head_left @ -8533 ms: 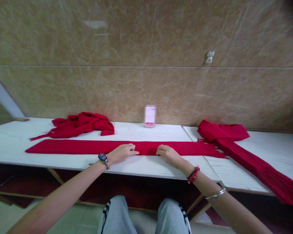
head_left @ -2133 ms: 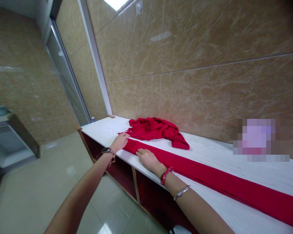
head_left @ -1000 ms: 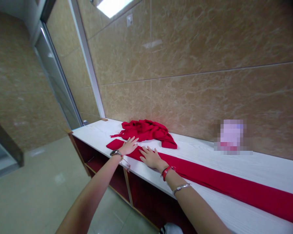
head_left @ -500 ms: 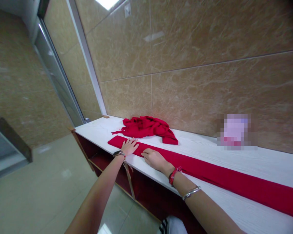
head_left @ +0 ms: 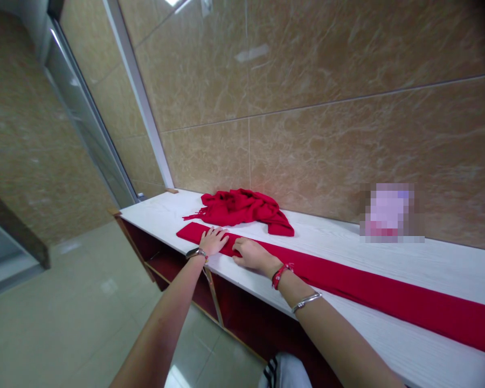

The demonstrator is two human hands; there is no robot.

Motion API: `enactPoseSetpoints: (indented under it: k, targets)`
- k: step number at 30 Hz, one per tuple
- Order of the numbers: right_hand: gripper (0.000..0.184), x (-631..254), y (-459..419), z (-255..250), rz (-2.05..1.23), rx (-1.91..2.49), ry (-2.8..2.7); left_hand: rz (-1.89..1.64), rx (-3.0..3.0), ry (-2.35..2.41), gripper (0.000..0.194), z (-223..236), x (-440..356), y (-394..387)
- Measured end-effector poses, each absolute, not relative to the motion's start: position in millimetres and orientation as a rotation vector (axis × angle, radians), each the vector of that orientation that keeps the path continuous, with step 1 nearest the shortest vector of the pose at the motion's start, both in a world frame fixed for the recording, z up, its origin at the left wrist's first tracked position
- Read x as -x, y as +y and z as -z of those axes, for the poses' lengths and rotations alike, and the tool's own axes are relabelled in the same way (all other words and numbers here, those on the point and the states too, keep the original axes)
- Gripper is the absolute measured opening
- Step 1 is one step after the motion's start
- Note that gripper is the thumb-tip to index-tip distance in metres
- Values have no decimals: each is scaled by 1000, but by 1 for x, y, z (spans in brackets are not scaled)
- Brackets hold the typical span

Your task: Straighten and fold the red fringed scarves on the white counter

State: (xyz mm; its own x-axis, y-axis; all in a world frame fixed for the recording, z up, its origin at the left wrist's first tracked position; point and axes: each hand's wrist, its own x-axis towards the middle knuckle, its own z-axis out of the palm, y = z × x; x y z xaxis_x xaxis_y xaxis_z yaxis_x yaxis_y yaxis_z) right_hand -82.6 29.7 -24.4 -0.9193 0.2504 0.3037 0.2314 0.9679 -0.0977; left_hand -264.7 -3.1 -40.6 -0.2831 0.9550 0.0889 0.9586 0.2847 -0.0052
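Observation:
A long red scarf (head_left: 347,278), folded into a flat narrow strip, runs along the white cabinet top from its left part past the right edge of the view. My left hand (head_left: 213,241) lies flat near the strip's left end, fingers stretched out over the cloth. Just to its right, my right hand (head_left: 254,255) is closed, its fingers curled down at the near edge of the strip. Its fingertips are partly hidden. Behind the strip, against the wall, lies a second red scarf (head_left: 242,207), crumpled, with fringe at its left end.
The cabinet top (head_left: 388,250) is long and white, above open dark red shelves (head_left: 250,307). A blurred-out pinkish item (head_left: 388,210) stands by the tiled wall at right. A small wooden block (head_left: 172,191) sits at the far left corner. Shiny floor tiles lie to the left.
My right hand and wrist have shifted slightly up and left along the scarf. My left hand stays on the cloth. The view has tilted a little.

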Motion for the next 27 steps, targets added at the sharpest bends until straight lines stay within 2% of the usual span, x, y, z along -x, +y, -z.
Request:
enactPoseSetpoints:
  k: [6, 15, 24, 27]
  targets:
    - [21, 48, 31, 16, -82, 397, -2833, 110, 1860, -2440, 45, 47, 271, 1]
    - [22, 54, 34, 21, -177, 217, -2788, 105, 1841, -2403, 43, 46, 273, 1]
    - [25, -84, 29, 20, -285, 281, -2794, 17, 1836, -2407, 44, 43, 272, 1]
    - [26, -100, 29, 15, -263, 341, -2812, -65, 1828, -2389, 43, 35, 269, 1]
